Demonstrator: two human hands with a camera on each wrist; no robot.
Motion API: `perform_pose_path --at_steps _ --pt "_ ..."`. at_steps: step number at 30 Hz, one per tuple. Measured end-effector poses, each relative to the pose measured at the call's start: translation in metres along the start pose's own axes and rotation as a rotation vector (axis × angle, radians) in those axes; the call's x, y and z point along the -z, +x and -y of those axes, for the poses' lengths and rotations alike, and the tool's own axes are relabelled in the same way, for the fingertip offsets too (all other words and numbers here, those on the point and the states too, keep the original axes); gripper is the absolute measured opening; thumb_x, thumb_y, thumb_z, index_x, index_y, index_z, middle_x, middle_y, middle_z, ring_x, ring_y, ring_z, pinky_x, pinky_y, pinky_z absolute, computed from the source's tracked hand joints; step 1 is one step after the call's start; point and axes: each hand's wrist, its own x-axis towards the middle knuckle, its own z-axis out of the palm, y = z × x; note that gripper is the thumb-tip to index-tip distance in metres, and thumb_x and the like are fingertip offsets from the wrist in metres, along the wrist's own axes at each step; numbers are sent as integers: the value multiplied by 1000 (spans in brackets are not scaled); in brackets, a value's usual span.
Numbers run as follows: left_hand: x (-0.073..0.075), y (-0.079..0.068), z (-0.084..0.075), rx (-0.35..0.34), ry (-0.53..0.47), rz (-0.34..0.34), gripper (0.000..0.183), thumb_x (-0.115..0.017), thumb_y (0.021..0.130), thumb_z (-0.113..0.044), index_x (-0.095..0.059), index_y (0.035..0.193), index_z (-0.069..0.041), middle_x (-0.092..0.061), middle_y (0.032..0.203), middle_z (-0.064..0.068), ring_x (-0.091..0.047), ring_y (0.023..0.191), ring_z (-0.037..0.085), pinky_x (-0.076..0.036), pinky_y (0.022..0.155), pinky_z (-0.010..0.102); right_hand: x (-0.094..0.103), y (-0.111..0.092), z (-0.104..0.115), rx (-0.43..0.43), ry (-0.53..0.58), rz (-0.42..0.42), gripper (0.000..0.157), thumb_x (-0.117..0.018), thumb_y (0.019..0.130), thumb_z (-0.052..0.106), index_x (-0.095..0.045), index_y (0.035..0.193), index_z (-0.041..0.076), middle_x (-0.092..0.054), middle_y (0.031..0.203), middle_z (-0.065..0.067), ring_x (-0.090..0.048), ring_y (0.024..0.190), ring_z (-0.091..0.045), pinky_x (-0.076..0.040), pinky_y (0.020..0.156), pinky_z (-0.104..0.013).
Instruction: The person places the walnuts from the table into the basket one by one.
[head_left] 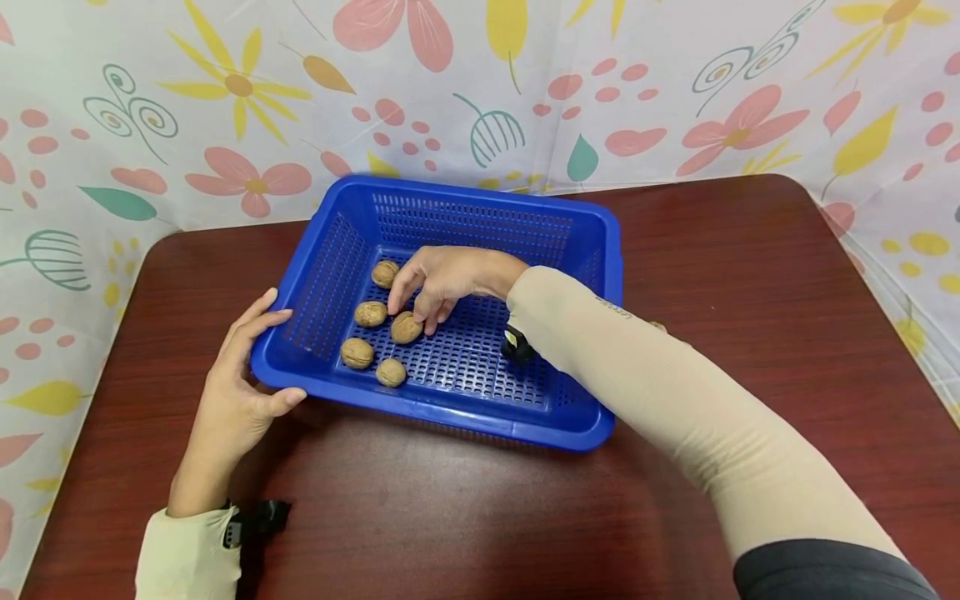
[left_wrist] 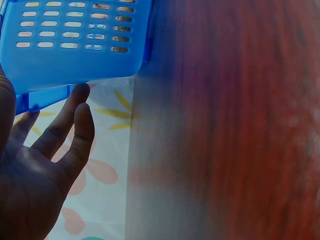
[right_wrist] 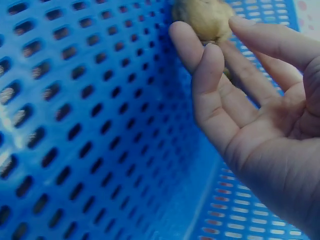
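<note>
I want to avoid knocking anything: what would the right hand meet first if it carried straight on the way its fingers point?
Most likely the walnut just below the right hand; contact may already exist, as depth is unclear. Beneath it lies the blue basket's floor.

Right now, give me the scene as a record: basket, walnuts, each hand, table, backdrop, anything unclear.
basket: blue, slotted, upright on the table
walnuts: five visible in basket, grouped toward its left end
left hand: touching the basket's left end
right hand: inside basket, thumb and fingers around one walnut
table: dark reddish brown
backdrop: white floral cloth
unclear: small brown thing mostly hidden by right sleeve
</note>
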Motion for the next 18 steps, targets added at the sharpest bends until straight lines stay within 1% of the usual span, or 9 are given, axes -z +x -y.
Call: perform_pose_path --at_steps 4,7,9,11,14,16,18 --pt "1 1 0 -7 6 -4 83 -95 73 -6 -54 145 5 -32 169 12 -40 146 20 -49 101 12 4 -5 7 -10 -14 -35 30 -66 98 -3 -73 126 6 -68 138 -7 -77 88 -31 -61 79 -38" --pt "1 0 0 -11 16 -8 84 -96 73 -8 -55 145 5 -32 169 13 -40 146 20 -49 102 12 8 -11 12 -6 -7 -67 31 -67 98 -2 -73 127 5 -69 136 -10 -77 85 -30 -60 78 -38" --pt "1 0 0 -14 26 -11 85 -97 72 -10 -55 145 5 -33 169 13 -40 146 20 -48 102 11 11 -16 15 7 12 -88 30 -67 99 0 -72 128 3 -69 137 -12 -77 85 -29 -60 80 -41" --pt "1 0 1 -19 36 -13 86 -98 72 -14 -55 144 5 -33 169 13 -39 147 20 -47 104 11 13 -23 17 24 39 -121 30 -68 99 1 -72 128 3 -68 138 -13 -77 87 -29 -60 86 -46" --pt "1 0 2 -16 53 -9 87 -98 72 -18 -55 144 4 -34 169 11 -38 148 20 -45 106 11 17 -37 21 49 68 -180 28 -69 99 6 -72 127 6 -69 136 -10 -77 94 -30 -58 95 -53" --pt "1 0 3 -8 58 -4 86 -98 73 -18 -55 145 3 -32 169 11 -36 149 21 -44 107 11 19 -49 24 81 62 -224 27 -69 99 9 -74 126 9 -71 133 -8 -77 97 -29 -58 96 -52" --pt "1 0 4 4 58 -1 86 -97 74 -18 -54 146 2 -31 170 11 -35 149 21 -44 107 11 21 -64 26 119 38 -266 27 -69 99 11 -74 126 10 -72 131 -6 -77 97 -29 -60 92 -47"
